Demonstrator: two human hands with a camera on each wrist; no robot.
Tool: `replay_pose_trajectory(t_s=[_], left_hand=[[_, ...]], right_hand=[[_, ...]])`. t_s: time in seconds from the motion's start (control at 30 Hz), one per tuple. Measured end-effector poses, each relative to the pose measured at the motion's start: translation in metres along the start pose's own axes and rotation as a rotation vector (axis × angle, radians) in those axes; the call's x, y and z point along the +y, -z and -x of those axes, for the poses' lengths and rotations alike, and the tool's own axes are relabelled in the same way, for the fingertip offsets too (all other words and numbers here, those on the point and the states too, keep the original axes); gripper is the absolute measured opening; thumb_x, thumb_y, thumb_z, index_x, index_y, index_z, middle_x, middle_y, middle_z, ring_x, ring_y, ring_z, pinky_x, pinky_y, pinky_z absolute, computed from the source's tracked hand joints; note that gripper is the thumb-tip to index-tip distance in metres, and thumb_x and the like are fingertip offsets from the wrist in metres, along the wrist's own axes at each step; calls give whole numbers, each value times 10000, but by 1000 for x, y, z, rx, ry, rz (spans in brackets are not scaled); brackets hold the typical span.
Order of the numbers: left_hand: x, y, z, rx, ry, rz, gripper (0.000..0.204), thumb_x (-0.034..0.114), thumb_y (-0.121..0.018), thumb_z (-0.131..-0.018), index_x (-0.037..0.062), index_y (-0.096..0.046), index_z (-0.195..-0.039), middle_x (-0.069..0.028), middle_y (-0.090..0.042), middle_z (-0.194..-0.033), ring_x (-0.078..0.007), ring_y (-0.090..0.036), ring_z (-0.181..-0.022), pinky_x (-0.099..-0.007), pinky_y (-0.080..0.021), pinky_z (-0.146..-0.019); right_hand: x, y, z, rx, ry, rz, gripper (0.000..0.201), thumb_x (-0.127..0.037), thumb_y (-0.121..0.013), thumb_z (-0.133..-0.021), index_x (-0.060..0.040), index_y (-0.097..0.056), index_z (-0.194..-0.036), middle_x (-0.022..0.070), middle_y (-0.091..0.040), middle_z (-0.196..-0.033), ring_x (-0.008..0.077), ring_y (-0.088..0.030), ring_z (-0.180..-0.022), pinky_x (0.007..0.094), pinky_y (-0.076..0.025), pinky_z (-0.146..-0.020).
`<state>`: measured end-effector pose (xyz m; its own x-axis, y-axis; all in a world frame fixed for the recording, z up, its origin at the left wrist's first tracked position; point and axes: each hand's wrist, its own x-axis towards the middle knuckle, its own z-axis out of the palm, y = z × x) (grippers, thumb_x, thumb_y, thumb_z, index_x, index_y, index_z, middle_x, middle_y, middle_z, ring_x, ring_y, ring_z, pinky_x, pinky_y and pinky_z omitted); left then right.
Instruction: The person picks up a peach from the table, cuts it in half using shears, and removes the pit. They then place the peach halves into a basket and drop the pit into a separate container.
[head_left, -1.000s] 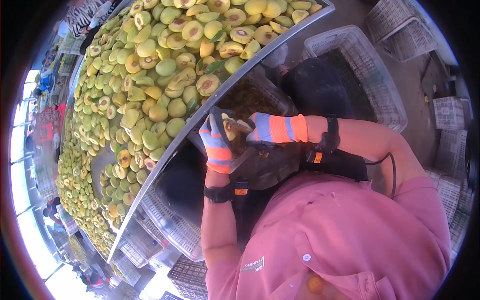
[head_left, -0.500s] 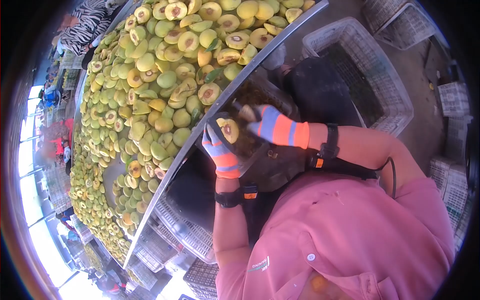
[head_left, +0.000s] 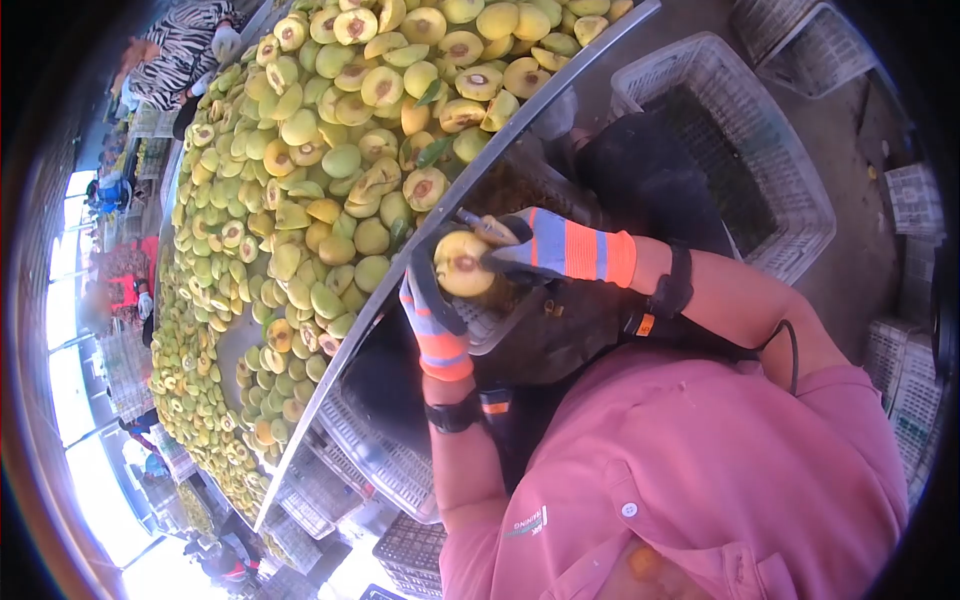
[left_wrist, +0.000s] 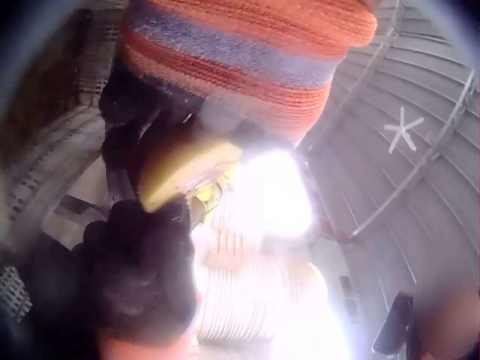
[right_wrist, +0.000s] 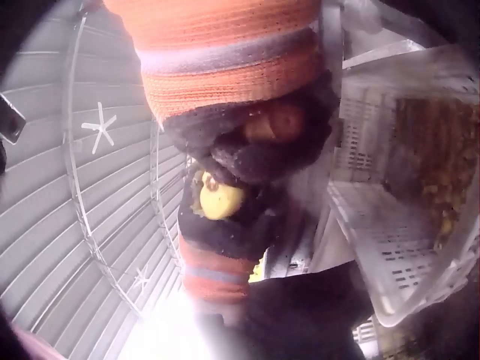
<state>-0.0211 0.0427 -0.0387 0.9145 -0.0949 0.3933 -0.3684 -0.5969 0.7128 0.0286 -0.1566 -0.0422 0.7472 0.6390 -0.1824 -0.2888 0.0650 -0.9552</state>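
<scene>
Head view: left grip (head_left: 431, 300) holds yellow cut fruit (head_left: 460, 265), brown-centred, while right grip (head_left: 545, 244) holds a tool (head_left: 492, 231).

I read this as a fruit-processing shed or factory hall: a big, metal-rimmed tabletop (head_left: 238, 345) heaped with halved fruit (head_left: 383, 87), other people (head_left: 185, 65) along its far edge, latticed plastic crates (head_left: 905, 360) on the floor (head_left: 845, 145) beyond its near edge, and, in my wrist views, a ribbed roof (right_wrist: 45, 202) overhead with white star-shaped fans (right_wrist: 100, 127).
</scene>
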Motion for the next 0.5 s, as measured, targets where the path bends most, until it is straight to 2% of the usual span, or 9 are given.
replay_pose_trajectory(t_s=[0.07, 0.1, 0.17, 0.23, 0.33, 0.37, 0.4, 0.43, 0.5], left_hand=[[-16, -2, 7, -104, 166, 208, 368, 81, -608, -849, -37, -546, -1192, -159, -644, -1054, -257, -631, -936, -352, -517, -810], [-18, -6, 8, -125, 206, 236, 381, 73, -643, -821, -24, -555, -1179, -149, -648, -1037, -236, -628, -937, -339, -517, -806], [-24, -6, 6, -92, -216, -297, 453, 28, -710, -735, 0, -559, -1161, -140, -649, -1019, -243, -632, -898, -328, -515, -780], [-7, -10, 1, -22, 42, -29, 465, 36, -734, -710, -3, -562, -1140, -134, -650, -1008, -251, -636, -890, -330, -519, -776], [-1, -14, 1, 87, 179, 98, 337, 40, -665, -782, -10, -566, -1100, -130, -651, -987, -258, -642, -867, -336, -523, -766], [-5, -14, 3, 107, 129, 31, 295, 39, -633, -811, -11, -567, -1095, -131, -652, -985, -257, -642, -863, -335, -523, -765], [-4, -13, 0, 126, 79, -36, 256, 38, -601, -841, -11, -568, -1089, -132, -652, -983, -256, -642, -858, -334, -523, -763], [0, -14, -1, 157, 173, 123, 231, 38, -573, -861, -13, -567, -1086, -134, -652, -982, -254, -643, -856, -331, -524, -760], [9, -19, -3, 204, 314, 367, 194, 48, -529, -900, -16, -566, -1079, -135, -652, -977, -244, -642, -852, -324, -525, -754]], right_hand=[[12, -2, -6, -66, 232, 185, 346, -242, -709, -841, -2, -642, -1082, 79, -652, -829, 119, -547, -734, 303, -469, -698], [6, -4, -4, -23, 182, 223, 348, -256, -687, -837, 1, -634, -1065, 156, -665, -885, 226, -616, -789, 360, -480, -748], [17, -3, -9, 89, 159, 537, 328, -269, -658, -847, -9, -633, -1046, 184, -667, -935, 302, -631, -852, 368, -485, -760], [12, -6, -6, 189, 150, 701, 311, -277, -611, -852, -9, -628, -1009, 233, -657, -972, 412, -609, -932, 397, -492, -772], [9, -11, 3, 99, 92, 457, 319, -260, -619, -838, 0, -626, -1022, 233, -659, -917, 410, -619, -884, 410, -492, -755], [13, -14, 5, 96, 127, 486, 309, -247, -620, -831, 8, -631, -1005, 232, -660, -872, 407, -624, -855, 409, -495, -736], [10, -16, 6, 65, 53, 495, 305, -243, -620, -829, 8, -635, -1003, 234, -659, -867, 406, -625, -853, 406, -496, -732], [6, -18, 7, 34, -20, 504, 301, -239, -621, -828, 7, -640, -1001, 236, -659, -861, 405, -626, -851, 403, -497, -727], [-5, -21, 7, -13, -177, 406, 260, -122, -592, -830, 8, -615, -1054, 58, -624, -705, 125, -611, -613, 270, -465, -550]])
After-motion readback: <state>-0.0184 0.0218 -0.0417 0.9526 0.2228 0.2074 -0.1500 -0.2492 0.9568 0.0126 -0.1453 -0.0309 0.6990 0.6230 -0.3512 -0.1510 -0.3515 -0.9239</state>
